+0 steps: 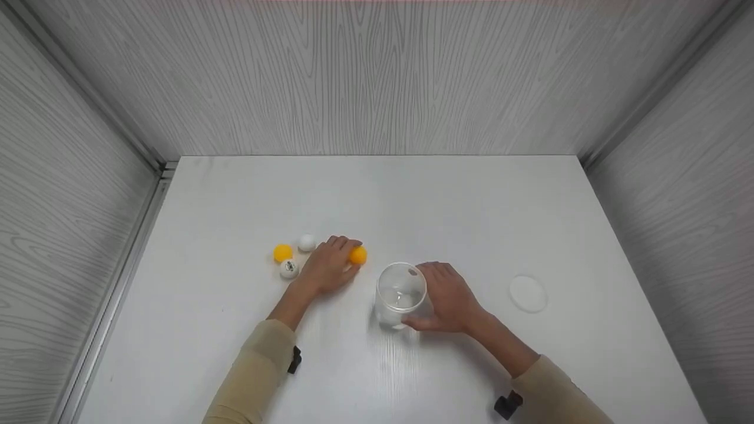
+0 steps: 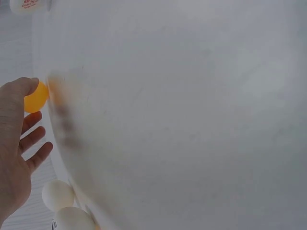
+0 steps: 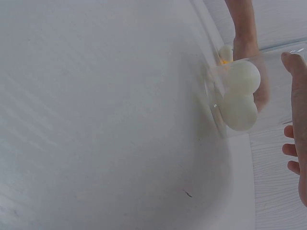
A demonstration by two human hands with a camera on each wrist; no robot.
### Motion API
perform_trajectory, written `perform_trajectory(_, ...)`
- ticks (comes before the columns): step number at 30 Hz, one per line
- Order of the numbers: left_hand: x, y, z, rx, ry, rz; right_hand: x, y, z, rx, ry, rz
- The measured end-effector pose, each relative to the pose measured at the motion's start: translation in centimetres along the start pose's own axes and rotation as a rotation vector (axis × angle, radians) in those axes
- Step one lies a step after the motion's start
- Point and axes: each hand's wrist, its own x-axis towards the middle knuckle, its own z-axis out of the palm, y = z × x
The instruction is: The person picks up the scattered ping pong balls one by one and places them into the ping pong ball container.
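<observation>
My left hand pinches an orange ping-pong ball between thumb and fingers, close to the tabletop; the left wrist view shows this ball under the thumb. To its right, a clear plastic jar stands upright with its mouth uncovered. My right hand holds the jar from the right side, thumb at the front and fingers behind. Through its wall, the right wrist view shows two white ping-pong balls at the bottom.
Left of the left hand lie another orange ball and two white balls, one plain and one printed. A clear round lid or ring lies flat at the right. Grey wood-grain walls enclose the white table.
</observation>
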Motion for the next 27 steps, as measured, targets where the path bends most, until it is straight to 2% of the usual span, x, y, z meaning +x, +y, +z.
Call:
perform_trajectory(10,-0.1,0.18,0.27,-0.012,0.02,0.011,-0.08,0.16,0.19,0.005,0.043,-0.041)
perform_trajectory(27,0.0,0.3,0.5,0.001,0.018,0.017,-0.04,0.18,0.16,-0.001,0.023,-0.023)
